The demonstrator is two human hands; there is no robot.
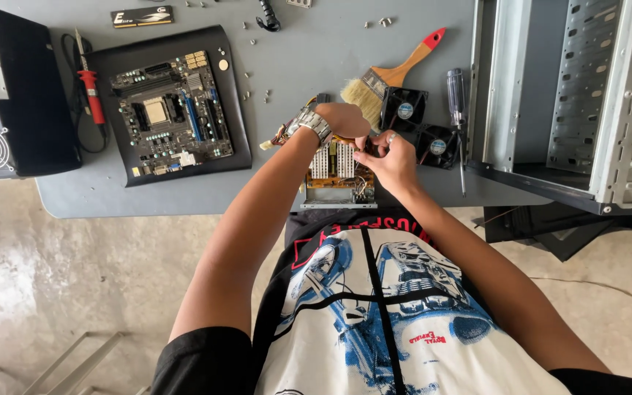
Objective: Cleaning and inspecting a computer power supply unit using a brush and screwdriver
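A grey table (294,51) carries an open metal case (572,102) at the right and a motherboard (172,113) on a black panel at the left. At the near edge sits an opened power supply (336,175). Beyond it lie two fans (412,117) and a brush (389,77). The left hand (341,121) and right hand (393,159) meet over the supply, fingers pinching its wires (369,146).
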